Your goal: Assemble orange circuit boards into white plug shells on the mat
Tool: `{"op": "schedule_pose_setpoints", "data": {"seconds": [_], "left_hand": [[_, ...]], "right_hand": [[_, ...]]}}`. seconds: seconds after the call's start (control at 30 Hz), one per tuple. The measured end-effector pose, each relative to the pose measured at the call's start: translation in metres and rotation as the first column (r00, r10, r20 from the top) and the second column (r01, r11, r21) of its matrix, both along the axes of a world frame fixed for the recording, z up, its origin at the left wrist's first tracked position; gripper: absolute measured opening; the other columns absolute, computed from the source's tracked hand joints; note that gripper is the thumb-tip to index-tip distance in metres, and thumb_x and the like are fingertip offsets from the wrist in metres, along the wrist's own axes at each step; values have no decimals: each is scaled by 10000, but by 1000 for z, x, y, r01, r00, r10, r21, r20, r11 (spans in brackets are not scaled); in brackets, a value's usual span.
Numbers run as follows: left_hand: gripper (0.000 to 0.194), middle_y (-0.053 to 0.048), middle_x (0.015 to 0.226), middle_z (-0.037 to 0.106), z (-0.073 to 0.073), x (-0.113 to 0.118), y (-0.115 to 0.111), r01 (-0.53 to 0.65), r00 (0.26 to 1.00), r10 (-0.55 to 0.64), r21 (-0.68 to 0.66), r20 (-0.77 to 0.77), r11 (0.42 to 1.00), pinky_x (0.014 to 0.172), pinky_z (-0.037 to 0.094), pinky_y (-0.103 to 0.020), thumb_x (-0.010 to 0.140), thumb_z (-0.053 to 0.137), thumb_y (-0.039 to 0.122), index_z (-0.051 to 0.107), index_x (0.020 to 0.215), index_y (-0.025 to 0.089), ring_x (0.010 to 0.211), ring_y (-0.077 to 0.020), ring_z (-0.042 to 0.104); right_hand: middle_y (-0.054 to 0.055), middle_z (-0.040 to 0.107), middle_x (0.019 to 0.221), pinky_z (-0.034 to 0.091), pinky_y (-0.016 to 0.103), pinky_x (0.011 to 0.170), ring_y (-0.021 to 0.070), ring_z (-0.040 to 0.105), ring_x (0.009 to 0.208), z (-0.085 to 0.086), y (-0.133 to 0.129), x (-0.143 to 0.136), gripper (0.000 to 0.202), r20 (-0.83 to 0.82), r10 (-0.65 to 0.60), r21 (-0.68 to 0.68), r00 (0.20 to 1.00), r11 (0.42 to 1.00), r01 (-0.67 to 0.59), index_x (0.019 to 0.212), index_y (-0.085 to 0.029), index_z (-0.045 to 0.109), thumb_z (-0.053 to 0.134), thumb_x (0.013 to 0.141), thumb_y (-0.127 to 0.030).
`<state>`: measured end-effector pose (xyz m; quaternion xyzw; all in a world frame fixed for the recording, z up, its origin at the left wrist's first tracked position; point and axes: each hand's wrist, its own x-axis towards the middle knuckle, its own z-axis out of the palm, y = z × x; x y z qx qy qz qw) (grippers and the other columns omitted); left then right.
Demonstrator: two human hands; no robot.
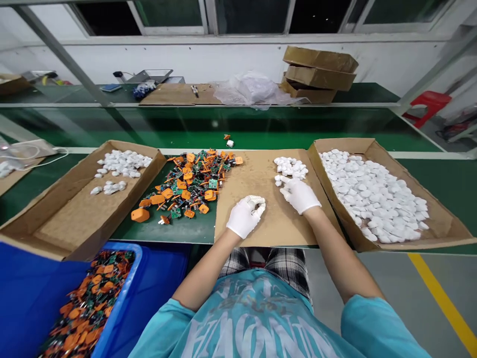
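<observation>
Both my hands wear white gloves. My left hand [246,216] is over the cardboard sheet [257,171] with its fingers curled in a pinch; whatever lies between them is hidden. Farther right, my right hand [301,195] reaches forward, fingers stretched toward a few loose white pieces [278,180] and touching them at the tips. Just beyond is a small heap of white pieces [291,167]. To the left of the sheet lies a pile of orange parts with green circuit boards and wires [188,181].
A cardboard tray [55,223] with some white pieces stands left; another cardboard tray [452,223], full of white pieces, stands right. A blue bin [136,256] of orange parts is below left. Stacked boxes [320,77] and plastic wrap [253,89] sit on the back shelf.
</observation>
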<state>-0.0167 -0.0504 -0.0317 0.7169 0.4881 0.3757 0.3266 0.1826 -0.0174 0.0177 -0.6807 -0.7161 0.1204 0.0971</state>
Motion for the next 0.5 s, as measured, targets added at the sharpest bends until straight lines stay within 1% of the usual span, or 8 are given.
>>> {"op": "schedule_pose_setpoints", "data": {"seconds": [0.07, 0.1, 0.17, 0.2, 0.3, 0.37, 0.43, 0.5], "left_hand": [[167, -74, 978, 711, 5, -1, -2, -8, 999, 9, -11, 45, 1000, 881, 472, -325, 849, 581, 270, 733, 911, 241, 905, -199, 632], [185, -70, 929, 715, 8, -1, -3, -10, 997, 12, -22, 72, 1000, 878, 465, -321, 860, 562, 295, 737, 875, 238, 896, -201, 628], [296, -61, 810, 710, 14, -3, -3, 31, 989, -18, -83, 146, 996, 843, 459, -313, 886, 504, 375, 733, 772, 226, 831, -200, 624], [375, -56, 742, 697, 17, -4, -3, 78, 979, -52, -129, 195, 989, 806, 460, -307, 892, 473, 428, 719, 702, 217, 771, -194, 618], [576, -35, 516, 583, 20, -8, -2, 237, 932, -136, -281, 336, 930, 654, 438, -289, 863, 414, 592, 590, 479, 201, 557, -157, 536], [632, -14, 415, 474, 20, -12, -3, 262, 918, -117, -359, 380, 896, 570, 396, -279, 816, 419, 671, 490, 398, 202, 465, -131, 446], [640, -6, 404, 450, 21, -15, -6, 253, 912, -83, -389, 402, 886, 524, 358, -271, 788, 425, 703, 497, 406, 195, 435, -115, 394], [610, -15, 454, 510, 24, -17, -10, 266, 910, -109, -362, 400, 894, 525, 355, -266, 795, 435, 682, 578, 475, 183, 448, -115, 411]], "right_hand": [[37, 718, 829, 490, 307, 650, 204, 646, 696, -4, -13, -1, 358, -189, -27, 104, 982, 993, 47, 1179, -216, 633, 533, 836, -246], [30, 724, 839, 514, 315, 671, 198, 657, 696, -6, -21, -4, 348, -297, -23, 172, 954, 982, 77, 1167, -220, 638, 545, 839, -287], [33, 737, 881, 549, 342, 724, 204, 684, 736, -11, -36, -16, 328, -447, 43, 302, 893, 948, 105, 1130, -230, 656, 562, 842, -356], [41, 742, 914, 559, 352, 763, 211, 697, 782, -14, -44, -24, 313, -482, 98, 353, 871, 931, 90, 1109, -234, 666, 573, 844, -373], [60, 739, 1017, 555, 382, 884, 227, 699, 939, -23, -59, -48, 246, -469, 280, 490, 838, 872, -17, 1051, -251, 684, 544, 879, -358], [65, 724, 1084, 538, 404, 943, 230, 680, 1022, -26, -63, -59, 242, -441, 383, 533, 811, 839, -107, 1069, -256, 672, 524, 892, -331], [77, 710, 1126, 535, 419, 959, 237, 668, 1056, -29, -63, -63, 271, -442, 443, 525, 780, 833, -175, 1111, -244, 650, 559, 869, -322], [83, 708, 1130, 548, 416, 941, 239, 671, 1050, -32, -62, -64, 296, -479, 443, 479, 758, 855, -197, 1115, -232, 643, 601, 836, -322]]}}
